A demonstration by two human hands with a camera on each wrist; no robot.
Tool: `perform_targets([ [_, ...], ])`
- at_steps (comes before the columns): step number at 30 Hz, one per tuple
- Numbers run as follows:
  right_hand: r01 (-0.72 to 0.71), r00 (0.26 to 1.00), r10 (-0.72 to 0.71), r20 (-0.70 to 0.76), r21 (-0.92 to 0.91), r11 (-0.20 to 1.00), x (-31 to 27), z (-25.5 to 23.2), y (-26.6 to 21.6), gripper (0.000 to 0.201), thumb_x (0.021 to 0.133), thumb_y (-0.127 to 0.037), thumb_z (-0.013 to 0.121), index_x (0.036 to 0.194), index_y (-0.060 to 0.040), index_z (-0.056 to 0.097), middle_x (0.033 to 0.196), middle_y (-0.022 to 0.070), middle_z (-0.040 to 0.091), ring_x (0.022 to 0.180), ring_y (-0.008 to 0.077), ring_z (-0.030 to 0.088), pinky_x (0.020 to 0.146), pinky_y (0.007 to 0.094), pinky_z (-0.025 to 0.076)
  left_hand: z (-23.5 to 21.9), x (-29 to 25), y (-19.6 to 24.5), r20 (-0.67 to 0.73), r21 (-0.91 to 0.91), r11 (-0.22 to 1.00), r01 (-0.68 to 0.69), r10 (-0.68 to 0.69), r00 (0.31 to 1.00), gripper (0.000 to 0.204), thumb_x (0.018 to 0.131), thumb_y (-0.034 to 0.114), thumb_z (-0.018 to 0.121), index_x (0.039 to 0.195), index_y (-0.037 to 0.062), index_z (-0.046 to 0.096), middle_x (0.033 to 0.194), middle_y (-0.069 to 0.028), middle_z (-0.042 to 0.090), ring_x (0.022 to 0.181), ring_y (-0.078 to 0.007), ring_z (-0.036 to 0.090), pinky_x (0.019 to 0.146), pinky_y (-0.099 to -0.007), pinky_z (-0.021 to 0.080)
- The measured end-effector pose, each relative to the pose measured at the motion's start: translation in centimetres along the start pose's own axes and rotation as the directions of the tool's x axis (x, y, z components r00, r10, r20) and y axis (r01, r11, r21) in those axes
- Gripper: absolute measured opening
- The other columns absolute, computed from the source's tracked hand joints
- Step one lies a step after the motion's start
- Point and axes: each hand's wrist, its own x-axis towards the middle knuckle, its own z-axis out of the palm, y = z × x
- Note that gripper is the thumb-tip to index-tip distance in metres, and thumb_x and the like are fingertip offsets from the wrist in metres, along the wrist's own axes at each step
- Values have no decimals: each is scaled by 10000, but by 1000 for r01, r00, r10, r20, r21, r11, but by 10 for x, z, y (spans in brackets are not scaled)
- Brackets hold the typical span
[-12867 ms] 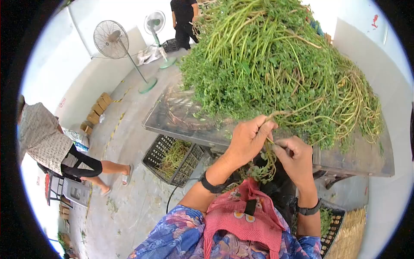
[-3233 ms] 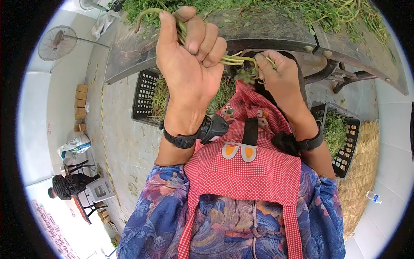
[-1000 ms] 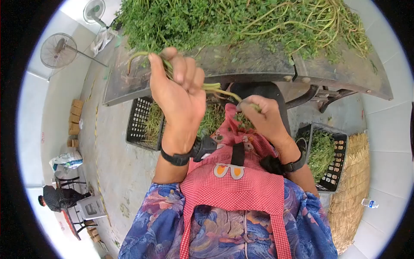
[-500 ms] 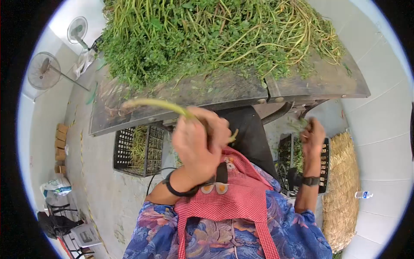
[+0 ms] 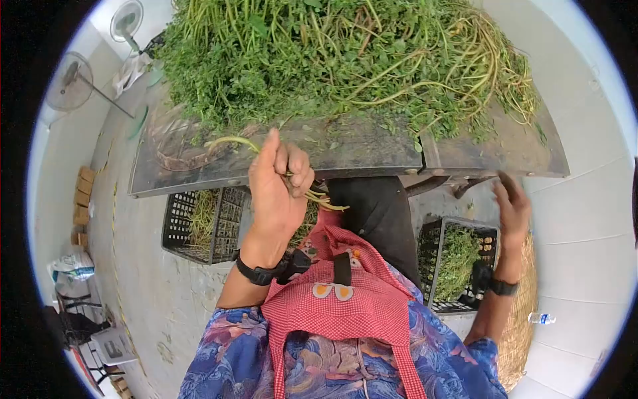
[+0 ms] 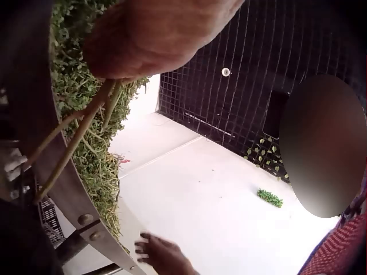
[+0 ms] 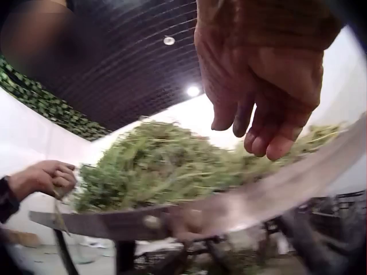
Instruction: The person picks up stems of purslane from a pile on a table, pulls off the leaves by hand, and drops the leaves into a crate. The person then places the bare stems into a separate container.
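Observation:
Several thin green stems (image 5: 325, 202) are held in the left hand (image 5: 279, 183), its fingers curled round them. One longer stem end arches out past the thumb, and the cut-looking ends stick out below the little finger. In the left wrist view the stems (image 6: 80, 140) hang bare from the fist. The right hand (image 5: 513, 209) is off to the right, near the table's front edge and above the right crate. Its fingers hang loosely bent with nothing between them, as the right wrist view of the hand (image 7: 264, 91) shows.
A big heap of leafy stems (image 5: 332, 66) covers the back of the dark table (image 5: 319, 154). Below stand a left black crate (image 5: 227, 226) and a right black crate (image 5: 430, 263), both with greens inside. A straw bundle (image 5: 524, 319) and water bottle (image 5: 541, 318) lie at right.
The right hand has left the stems in the left hand, carried leafy bits over to the right crate, and is now empty. The left hand keeps its stems and has risen slightly.

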Motion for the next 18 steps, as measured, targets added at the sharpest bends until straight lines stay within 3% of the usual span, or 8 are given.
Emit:
perform_targets([
  [2, 193, 965, -198, 171, 43, 980, 8, 59, -69, 251, 808, -78, 629, 1047, -2, 617, 871, 75, 644, 781, 123, 591, 663, 247, 466, -3, 1, 1, -8, -2, 1000, 9, -9, 1000, 408, 944, 306, 443, 597, 135, 314, 568, -12, 390, 469, -89, 321, 405, -226, 243],
  [5, 553, 794, -504, 341, -61, 831, 20, 128, -132, 201, 755, -134, 673, 939, -55, 650, 813, 110, 632, 714, 224, 612, 620, 307, 482, -6, 2, 4, -9, 27, 1000, -3, 3, 1000, 420, 939, 313, 445, 583, 141, 304, 562, -6, 378, 471, -92, 313, 402, -232, 224],
  [8, 711, 696, -657, 290, -150, 687, 36, 176, -146, 172, 746, -192, 664, 875, -81, 642, 791, 123, 606, 720, 302, 596, 609, 380, 482, -12, 2, 8, 2, 84, 996, -35, 35, 999, 440, 939, 313, 439, 563, 146, 283, 544, -1, 359, 467, -96, 300, 395, -239, 212],
  [9, 721, 687, -669, 284, -147, 678, 44, 184, -147, 172, 746, -192, 664, 875, -81, 642, 791, 123, 606, 720, 302, 596, 609, 380, 482, -15, 7, 9, 34, 112, 992, -54, 50, 998, 451, 938, 310, 437, 553, 146, 270, 533, -2, 351, 464, -98, 298, 396, -242, 210],
  [11, 632, 772, -545, 327, -488, 602, 52, 193, -143, 165, 767, -218, 637, 848, -74, 626, 808, 110, 610, 751, 315, 602, 624, 419, 479, -17, 9, 11, 23, 108, 993, -54, 52, 998, 452, 937, 300, 438, 547, 144, 271, 527, -4, 350, 453, -99, 292, 396, -245, 212],
  [12, 602, 795, -504, 338, -548, 581, 58, 197, -133, 151, 769, -218, 631, 840, -86, 618, 788, 95, 601, 745, 321, 599, 620, 419, 476, -18, 10, 11, 17, 109, 993, -51, 49, 999, 454, 936, 290, 438, 541, 142, 272, 521, -6, 349, 441, -100, 287, 397, -248, 215],
  [15, 595, 803, -455, 384, -515, 617, 58, 187, -123, 152, 764, -234, 636, 841, -104, 628, 785, 94, 600, 737, 322, 596, 612, 413, 472, -17, 12, 10, -28, 185, 982, -42, 48, 998, 437, 933, 278, 443, 545, 134, 302, 511, -12, 353, 411, -106, 274, 396, -248, 217],
  [18, 643, 766, -537, 354, -433, 632, 55, 172, -120, 145, 756, -218, 648, 863, -119, 645, 774, 84, 593, 711, 307, 592, 591, 392, 462, -19, 16, 4, -18, 234, 971, -49, 55, 998, 415, 927, 283, 457, 561, 107, 372, 520, -24, 407, 397, -109, 304, 396, -246, 232],
])
